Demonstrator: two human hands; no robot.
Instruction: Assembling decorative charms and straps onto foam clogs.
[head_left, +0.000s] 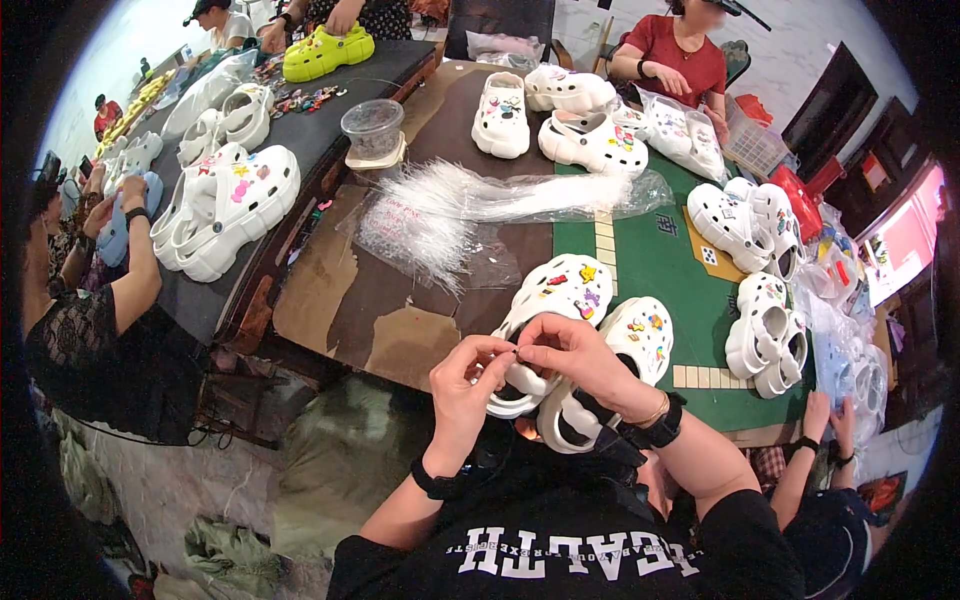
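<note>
Two white clogs stand side by side before me, toes pointing away. The left clog and the right clog both carry colourful charms on top. Over the left clog's heel end, my left hand and my right hand meet fingertip to fingertip. Both are closed in a pinch on something tiny and dark, too small to name. Part of the left clog's strap is hidden behind my fingers. Just beyond lies a bundle of thin clear plastic strands, spilling from a clear bag.
A clear plastic tub stands at the far left of my table. More white clogs sit at the back, with others at right. Pale tiles line the green mat. Co-workers sit around, one holding a blue clog.
</note>
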